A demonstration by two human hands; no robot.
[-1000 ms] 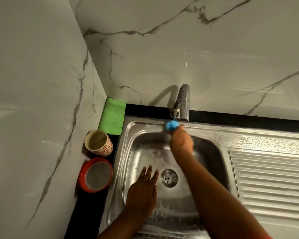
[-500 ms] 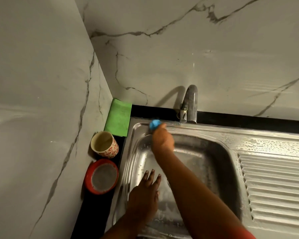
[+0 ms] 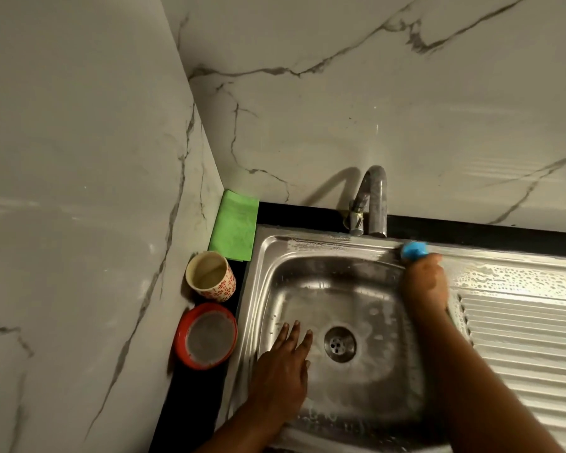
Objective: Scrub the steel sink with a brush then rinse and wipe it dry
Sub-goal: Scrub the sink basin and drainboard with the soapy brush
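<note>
- The scrubbing step looks to be in hand: the right hand (image 3: 424, 282) is closed around a blue brush (image 3: 414, 250), pressing it on the sink's back rim, just right of the tap (image 3: 374, 204).
- The left hand (image 3: 283, 371) lies flat and open on the basin floor, holding nothing, fingers beside the drain (image 3: 340, 344).
- The steel sink (image 3: 275, 256) is set in the black table in the corner; it shows soapy film on the rim and suds beading on the ribbed drainboard (image 3: 520, 338).
- No water runs from the tap, so rinsing seems not yet begun.
- Next, I'd guess, the brush needs working along the remaining rim and basin walls before rinsing.
- A green cloth (image 3: 234, 225) lies behind the sink's left corner, likely for drying.
</note>
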